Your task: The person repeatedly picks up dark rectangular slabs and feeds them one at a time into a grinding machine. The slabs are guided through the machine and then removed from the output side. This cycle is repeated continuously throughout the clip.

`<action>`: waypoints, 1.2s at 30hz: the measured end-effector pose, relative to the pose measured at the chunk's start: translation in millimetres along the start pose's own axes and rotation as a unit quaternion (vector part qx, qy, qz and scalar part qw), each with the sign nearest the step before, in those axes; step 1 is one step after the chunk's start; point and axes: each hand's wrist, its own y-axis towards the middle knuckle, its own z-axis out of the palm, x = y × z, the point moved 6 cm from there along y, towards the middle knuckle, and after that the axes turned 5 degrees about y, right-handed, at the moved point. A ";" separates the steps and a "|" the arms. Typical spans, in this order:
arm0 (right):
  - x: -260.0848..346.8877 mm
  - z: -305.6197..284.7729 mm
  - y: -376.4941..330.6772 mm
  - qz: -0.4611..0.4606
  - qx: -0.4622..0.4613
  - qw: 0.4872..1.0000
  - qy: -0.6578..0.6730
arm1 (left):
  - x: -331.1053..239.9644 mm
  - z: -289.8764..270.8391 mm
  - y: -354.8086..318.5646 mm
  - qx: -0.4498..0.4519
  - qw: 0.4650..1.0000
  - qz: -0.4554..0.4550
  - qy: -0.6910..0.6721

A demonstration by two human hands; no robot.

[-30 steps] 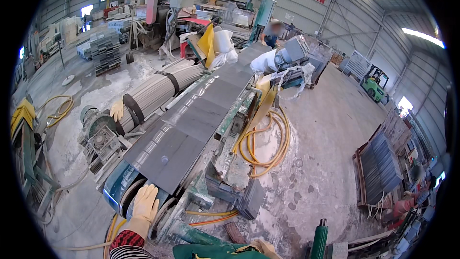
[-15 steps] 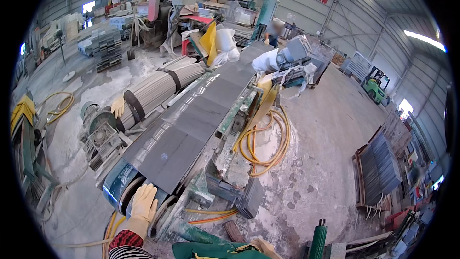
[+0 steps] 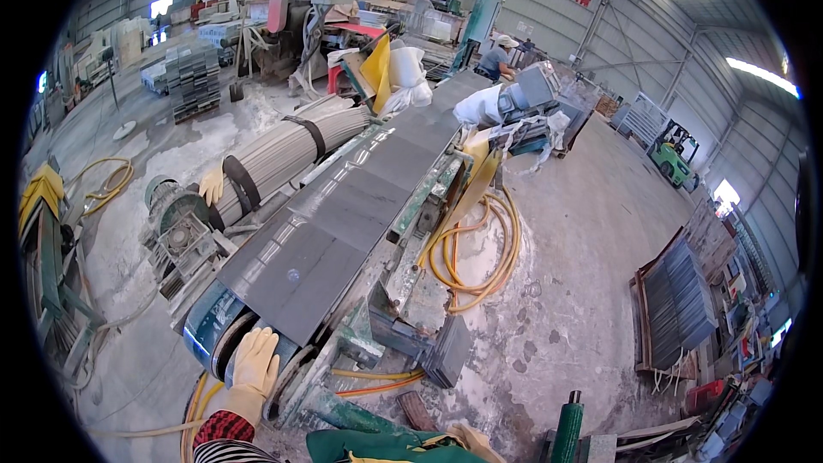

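My left hand (image 3: 254, 363), in a cream rubber glove, lies at the near end of a conveyor (image 3: 199, 319). Its fingers are stretched out, close to the front edge of the nearest dark grey stone slab (image 3: 283, 281); whether they touch it I cannot tell. Nothing is held in it. More flat slabs (image 3: 364, 193) lie end to end along the belt, with wet, shiny patches. At the lower edge, beside my green apron (image 3: 386, 447), a tan crumpled shape (image 3: 477, 442) may be my right hand's glove; its fingers cannot be made out.
A motor (image 3: 176, 236) and a strapped bundle of long grey strips (image 3: 283, 154) flank the conveyor's left. Coiled yellow hose (image 3: 501, 249) and small stacked slabs (image 3: 447, 351) lie right. A person (image 3: 495, 60) is at the far end. A green forklift (image 3: 673, 154) stands far right.
The person at the far end has raised up and shifted slightly right. My left hand stays nearly in place, and the slabs show no clear movement.
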 end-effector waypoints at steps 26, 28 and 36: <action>-12.7 -5.0 6.7 -0.012 0.034 0.997 -0.063 | -0.1 -10.8 -14.0 -0.025 1.000 -0.001 0.006; -13.1 -7.8 6.9 -0.028 0.033 0.993 -0.114 | 0.0 -11.2 -14.4 -0.028 1.000 0.001 0.006; 40.1 24.1 -31.9 -0.079 0.019 0.947 -0.309 | 29.0 16.0 -27.0 -0.022 0.999 -0.028 0.022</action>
